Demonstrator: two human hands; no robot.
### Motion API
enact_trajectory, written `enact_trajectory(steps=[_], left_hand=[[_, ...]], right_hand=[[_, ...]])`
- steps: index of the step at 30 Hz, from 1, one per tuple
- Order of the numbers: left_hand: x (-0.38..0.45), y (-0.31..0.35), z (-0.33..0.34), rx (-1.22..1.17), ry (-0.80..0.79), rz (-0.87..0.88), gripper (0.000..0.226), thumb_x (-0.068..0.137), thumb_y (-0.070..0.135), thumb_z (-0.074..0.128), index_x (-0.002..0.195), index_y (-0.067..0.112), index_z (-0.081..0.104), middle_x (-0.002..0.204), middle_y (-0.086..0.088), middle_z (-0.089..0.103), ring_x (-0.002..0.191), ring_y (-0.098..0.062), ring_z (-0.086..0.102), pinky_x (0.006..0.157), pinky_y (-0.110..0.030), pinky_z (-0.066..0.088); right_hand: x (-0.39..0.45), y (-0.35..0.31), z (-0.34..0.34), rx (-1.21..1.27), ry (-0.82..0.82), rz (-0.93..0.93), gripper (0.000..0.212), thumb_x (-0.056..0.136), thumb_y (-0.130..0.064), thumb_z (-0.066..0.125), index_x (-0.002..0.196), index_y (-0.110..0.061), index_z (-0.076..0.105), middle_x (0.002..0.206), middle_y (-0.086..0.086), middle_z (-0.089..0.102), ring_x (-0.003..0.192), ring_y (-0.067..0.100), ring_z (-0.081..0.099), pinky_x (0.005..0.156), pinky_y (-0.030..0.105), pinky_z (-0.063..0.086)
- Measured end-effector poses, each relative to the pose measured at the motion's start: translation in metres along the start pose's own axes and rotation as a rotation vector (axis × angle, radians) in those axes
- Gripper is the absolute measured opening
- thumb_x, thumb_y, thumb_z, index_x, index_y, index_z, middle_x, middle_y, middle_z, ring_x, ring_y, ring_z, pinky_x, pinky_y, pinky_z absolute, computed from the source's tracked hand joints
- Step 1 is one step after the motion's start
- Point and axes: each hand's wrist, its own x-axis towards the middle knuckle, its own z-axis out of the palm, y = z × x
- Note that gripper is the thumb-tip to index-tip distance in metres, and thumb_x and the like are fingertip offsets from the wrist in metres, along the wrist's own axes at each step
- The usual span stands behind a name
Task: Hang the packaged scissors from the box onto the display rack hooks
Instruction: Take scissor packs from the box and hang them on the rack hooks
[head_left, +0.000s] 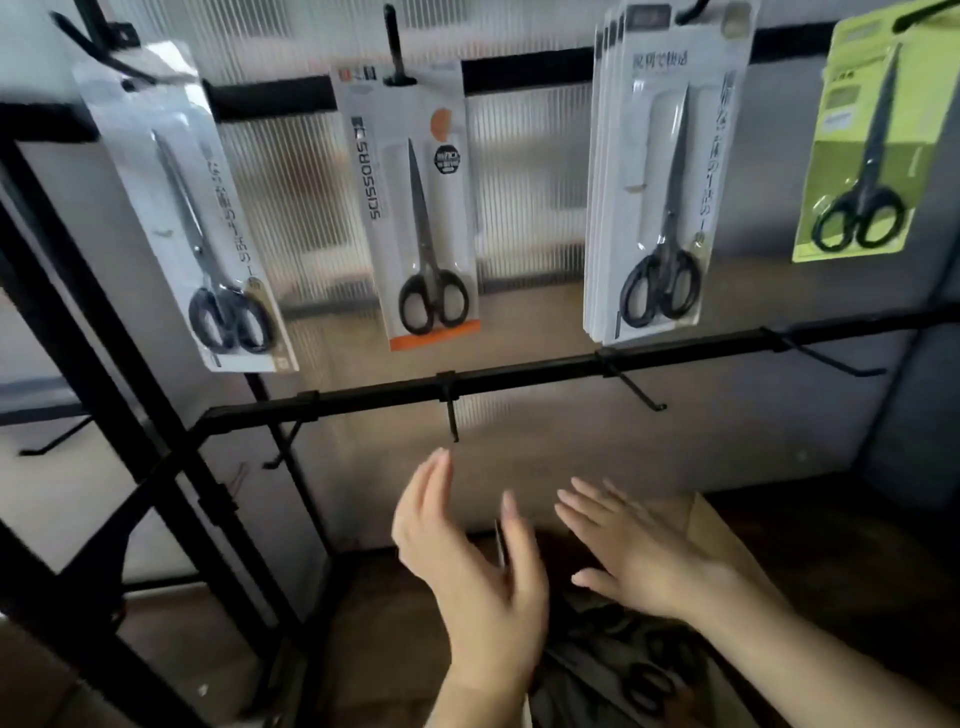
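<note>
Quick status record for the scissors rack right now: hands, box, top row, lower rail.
left hand: left hand open, holding nothing
right hand: right hand open, fingers spread above the box
box: cardboard box below the hands, packaged scissors inside
top row, from the left: tilted white pack; orange-trimmed pack; stack of white packs; green pack
lower rail: lower rail hooks bare, nearest hook above the left hand
</note>
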Motion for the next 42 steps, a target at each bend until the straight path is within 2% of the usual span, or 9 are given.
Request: enact_trajectory(steps=[5, 10, 15, 18, 21, 24, 27, 37, 42], left_hand=[[-0.052, -0.004, 0.018, -0.041, -0.397, 0.133, 0.045, 0.084, 0.024, 0.051, 0.127, 0.015, 0.041, 0.129, 0.003, 0.043, 0.122, -0.013, 0.04, 0.107, -0.022, 0.023], [-0.089, -0.025, 0.044, 0.02, -0.712, 0.191, 0.048, 0.085, 0.024, 0.05, 0.131, 0.016, 0.038, 0.132, -0.001, 0.042, 0.122, -0.019, 0.039, 0.106, -0.025, 0.022], [-0.12, -0.052, 0.073, 0.259, -1.058, 0.377, 0.063, 0.083, 0.03, 0.045, 0.14, 0.009, 0.03, 0.142, -0.015, 0.043, 0.129, -0.027, 0.032, 0.104, -0.042, 0.035], [-0.135, -0.063, 0.084, 0.403, -1.308, 0.476, 0.081, 0.08, 0.031, 0.06, 0.147, 0.007, 0.021, 0.152, -0.017, 0.026, 0.138, -0.033, 0.027, 0.11, -0.043, 0.018], [-0.154, -0.074, 0.098, 0.531, -1.571, 0.535, 0.081, 0.095, 0.031, 0.046, 0.149, 0.013, -0.012, 0.157, -0.012, -0.016, 0.145, -0.028, -0.01, 0.112, -0.041, -0.01], [-0.172, -0.077, 0.114, 0.663, -1.781, 0.375, 0.091, 0.094, 0.029, 0.053, 0.147, 0.013, -0.018, 0.156, -0.011, -0.02, 0.144, -0.027, -0.016, 0.116, -0.043, -0.006], [-0.179, -0.08, 0.125, 0.693, -1.897, 0.241, 0.098, 0.089, 0.024, 0.061, 0.148, 0.012, -0.016, 0.157, -0.011, -0.015, 0.145, -0.026, -0.01, 0.118, -0.042, -0.001], [-0.179, -0.098, 0.146, 0.69, -2.161, 0.422, 0.096, 0.089, 0.029, 0.058, 0.149, 0.017, -0.017, 0.159, -0.004, -0.002, 0.145, -0.029, -0.001, 0.116, -0.054, 0.0], [-0.176, -0.098, 0.143, 0.751, -2.026, 0.667, 0.095, 0.084, 0.034, 0.062, 0.151, 0.014, -0.003, 0.15, -0.008, 0.025, 0.136, -0.033, 0.019, 0.115, -0.046, 0.012]], right_hand=[[-0.033, 0.032, 0.03, -0.194, -0.039, 0.054, 0.079, 0.069, -0.063, 0.057, 0.127, -0.009, 0.06, 0.138, 0.005, 0.051, 0.131, 0.02, 0.046, 0.114, 0.032, 0.018], [-0.062, 0.048, 0.079, -0.091, -0.229, 0.129, 0.076, 0.095, -0.05, 0.041, 0.152, -0.018, 0.002, 0.159, -0.003, -0.01, 0.145, 0.014, -0.016, 0.106, 0.031, -0.019], [-0.087, 0.055, 0.116, -0.06, -0.281, 0.176, 0.078, 0.096, -0.053, 0.036, 0.152, -0.012, 0.0, 0.159, 0.005, -0.009, 0.145, 0.019, -0.016, 0.115, 0.037, -0.012], [-0.097, 0.057, 0.135, -0.058, -0.303, 0.164, 0.078, 0.096, -0.053, 0.037, 0.152, -0.011, 0.001, 0.159, 0.007, -0.008, 0.146, 0.021, -0.014, 0.114, 0.037, -0.012], [-0.103, 0.063, 0.148, -0.022, -0.39, 0.201, 0.075, 0.097, -0.049, 0.037, 0.152, -0.011, 0.003, 0.16, 0.007, -0.006, 0.146, 0.022, -0.01, 0.117, 0.037, -0.007], [-0.108, 0.067, 0.161, 0.053, -0.464, 0.294, 0.07, 0.1, -0.044, 0.035, 0.152, -0.01, 0.001, 0.16, 0.007, -0.005, 0.147, 0.022, -0.005, 0.118, 0.037, -0.001], [-0.111, 0.068, 0.175, 0.09, -0.493, 0.302, 0.064, 0.102, -0.038, 0.03, 0.152, -0.009, 0.0, 0.16, 0.008, -0.005, 0.147, 0.022, -0.005, 0.118, 0.037, 0.0], [-0.116, 0.067, 0.205, 0.23, -0.662, 0.405, 0.073, 0.095, -0.048, 0.044, 0.149, -0.009, 0.015, 0.154, 0.014, 0.015, 0.141, 0.031, 0.016, 0.114, 0.037, 0.019], [-0.114, 0.06, 0.222, 0.284, -0.767, 0.544, 0.083, 0.089, -0.045, 0.058, 0.15, -0.015, 0.009, 0.154, 0.018, 0.01, 0.137, 0.036, 0.024, 0.106, 0.045, 0.037]])
